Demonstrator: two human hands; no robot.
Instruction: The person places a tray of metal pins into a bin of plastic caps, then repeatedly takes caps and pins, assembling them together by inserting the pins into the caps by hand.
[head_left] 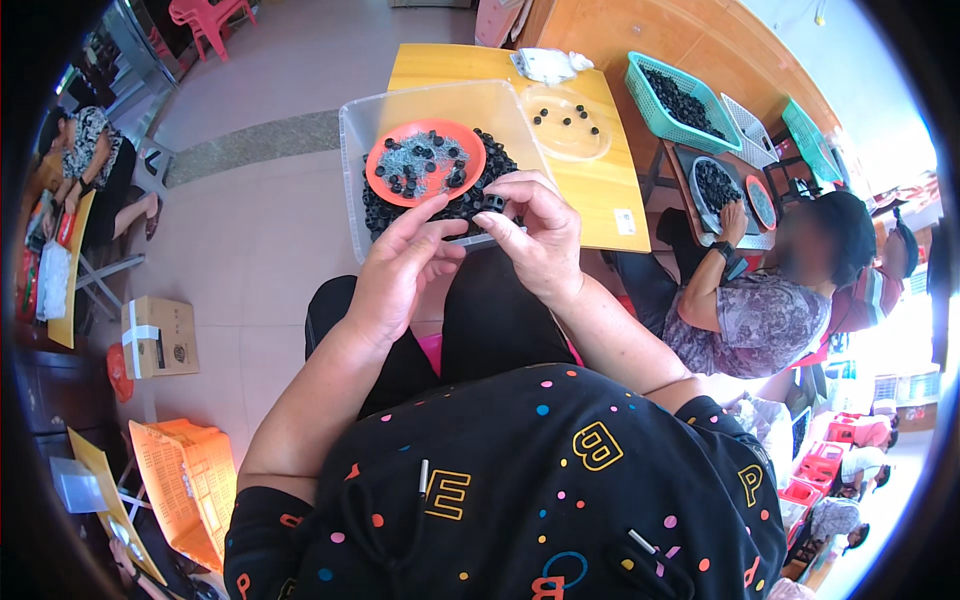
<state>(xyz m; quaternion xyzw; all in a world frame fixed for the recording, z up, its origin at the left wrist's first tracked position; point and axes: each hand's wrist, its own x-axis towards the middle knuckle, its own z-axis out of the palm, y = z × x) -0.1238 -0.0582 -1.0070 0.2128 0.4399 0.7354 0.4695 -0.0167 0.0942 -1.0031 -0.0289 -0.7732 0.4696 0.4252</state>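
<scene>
My right hand point(545, 235) pinches a small round black plastic part point(493, 203) between thumb and fingers, above the near right side of the clear plastic bin point(352, 170). Just left of it, my left hand point(400, 275) has its fingers stretched and slightly apart, and nothing shows in them. Many similar black parts fill the bin below. An orange-red plate point(376, 175) lies on top of these parts. It bears a heap of small silvery metal pieces point(405, 160) and several black parts.
The bin rests on a yellow table point(430, 65) with a clear round lid point(560, 150) bearing several black parts and a plastic bag point(550, 65). At right, a co-worker point(760, 290) sits near a green basket point(640, 85) of black parts. An orange crate point(180, 485) stands at lower left.
</scene>
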